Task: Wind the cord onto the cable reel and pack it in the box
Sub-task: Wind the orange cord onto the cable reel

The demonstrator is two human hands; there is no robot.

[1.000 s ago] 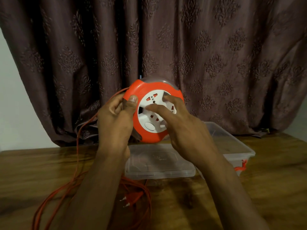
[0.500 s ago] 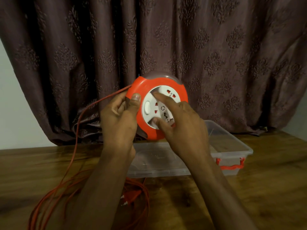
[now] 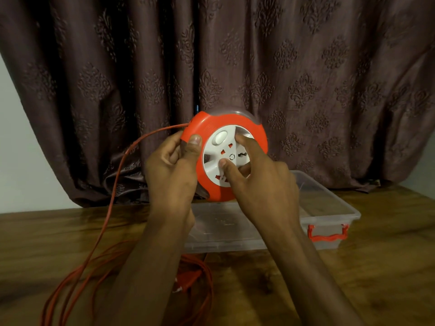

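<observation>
You have no readable text, brand, number or label anywhere in this view. The white face of the cable reel [image 3: 224, 158] carries only a small ring mark at its centre and the socket openings; if any lettering is moulded there, it is perhaps too small and blurred for you to make out.

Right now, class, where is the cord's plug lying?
In the head view, the plug lies on the wooden table low at centre, among loose cord loops, just in front of the clear box.
</observation>
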